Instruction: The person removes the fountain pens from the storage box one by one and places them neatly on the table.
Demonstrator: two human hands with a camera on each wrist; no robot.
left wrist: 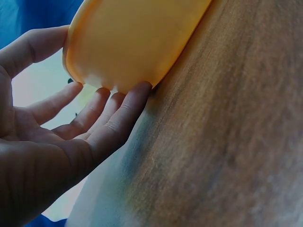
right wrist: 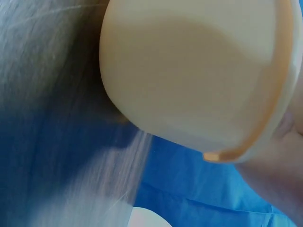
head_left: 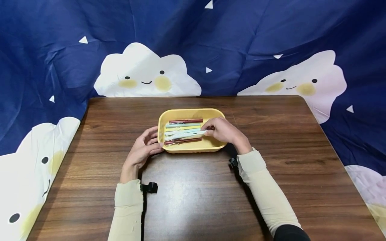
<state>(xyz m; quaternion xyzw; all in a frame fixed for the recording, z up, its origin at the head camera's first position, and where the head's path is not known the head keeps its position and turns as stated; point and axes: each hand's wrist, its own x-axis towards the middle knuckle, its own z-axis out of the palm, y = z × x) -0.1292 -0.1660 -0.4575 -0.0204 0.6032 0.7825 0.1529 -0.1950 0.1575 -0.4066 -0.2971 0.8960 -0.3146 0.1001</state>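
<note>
A yellow plastic box (head_left: pixel 214 143) sits on the table with several pens lying side by side in its left part. Dark red pens lie along the far side (head_left: pixel 186 121) and near side (head_left: pixel 193 140), with a yellow pen (head_left: pixel 190 127) and pale green ones between them. My left hand (head_left: pixel 139 150) grips the box's left end, thumb at the near corner; the left wrist view has its fingertips (left wrist: pixel 102 92) against the outer wall. My right hand (head_left: pixel 224 130) reaches over the right rim and pinches a whitish pen (head_left: pixel 197 133) by its right end. In the right wrist view, the box wall (right wrist: pixel 180 80) hides its fingers.
The brown wooden table (head_left: pixel 187 201) stretches around the box. Behind it hangs a dark blue cloth (head_left: pixel 223 36) printed with white clouds. Small black devices are strapped at the left wrist (head_left: pixel 152 187) and right wrist (head_left: pixel 233 162).
</note>
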